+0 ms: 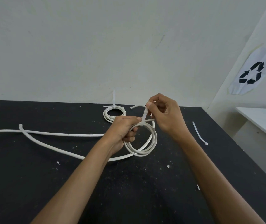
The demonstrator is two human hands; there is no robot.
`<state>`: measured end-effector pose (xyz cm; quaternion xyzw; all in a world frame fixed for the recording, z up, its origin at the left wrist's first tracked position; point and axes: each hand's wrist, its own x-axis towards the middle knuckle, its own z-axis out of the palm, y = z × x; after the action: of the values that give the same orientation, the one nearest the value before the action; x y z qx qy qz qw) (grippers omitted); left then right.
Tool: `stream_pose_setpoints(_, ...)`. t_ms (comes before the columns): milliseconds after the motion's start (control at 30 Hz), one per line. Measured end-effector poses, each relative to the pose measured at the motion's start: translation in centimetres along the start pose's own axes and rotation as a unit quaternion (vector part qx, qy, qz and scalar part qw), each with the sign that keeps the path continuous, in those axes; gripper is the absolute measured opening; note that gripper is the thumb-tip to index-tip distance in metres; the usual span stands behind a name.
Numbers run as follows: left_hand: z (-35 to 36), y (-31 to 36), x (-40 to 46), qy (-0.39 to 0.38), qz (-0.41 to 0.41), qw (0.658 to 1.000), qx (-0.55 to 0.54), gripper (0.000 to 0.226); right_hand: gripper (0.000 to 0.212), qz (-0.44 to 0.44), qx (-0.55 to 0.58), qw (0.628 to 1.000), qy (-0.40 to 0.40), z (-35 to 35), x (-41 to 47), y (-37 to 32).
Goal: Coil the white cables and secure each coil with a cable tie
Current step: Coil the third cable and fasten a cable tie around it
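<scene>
Gripping the coil [142, 143] mid-desk [32, 175], left hand [124, 129] steadies it while right hand [163, 113] pinches the cable tie [144, 118] at its 12 o'clock edge.

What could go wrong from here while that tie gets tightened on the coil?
1. The left hand grips the coil at one spot only; its loops could spring apart before the tie, pinched by the right hand, cinches.
2. The loose cable on the table runs under the coil and might get caught in it.
3. The spare tie lies near the right forearm and could be knocked off.
</scene>
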<state>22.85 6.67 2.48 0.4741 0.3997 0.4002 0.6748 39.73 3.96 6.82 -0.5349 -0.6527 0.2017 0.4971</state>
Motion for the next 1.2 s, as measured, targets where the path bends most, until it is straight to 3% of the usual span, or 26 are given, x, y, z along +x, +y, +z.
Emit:
stream_pose_setpoints(133,-0.1,-0.2,0.0,0.026,-0.017,1.0,-0.004,0.028,0.015,-0.017,-0.046,0.999,-0.007,0.0,0.1,-0.5)
stream_pose_setpoints(267,0.1,-0.3,0.0,0.052,-0.015,0.999,-0.006,0.023,0.015,-0.043,-0.085,0.995,-0.006,0.3,0.1,-0.8)
stream_pose_setpoints(600,-0.2,-0.2,-0.1,0.033,-0.026,0.999,0.004,0.042,0.012,-0.032,-0.119,0.992,-0.018,0.7,0.2,-0.4)
stream_pose_setpoints(733,0.2,-0.4,-0.3,0.033,-0.023,0.999,0.01,0.03,0.014,-0.01,-0.108,0.994,-0.02,0.8,0.2,-0.2)
stream_pose_setpoints(900,0.2,-0.6,-0.7,0.047,0.024,0.999,0.015,0.024,0.014,0.01,-0.091,0.996,-0.016,0.8,0.2,-0.5)
stream_pose_setpoints(1200,-0.1,-0.2,-1.4,0.038,0.095,0.988,0.115,0.023,0.016,0.03,-0.062,0.998,-0.012,0.6,-0.1,-0.6)
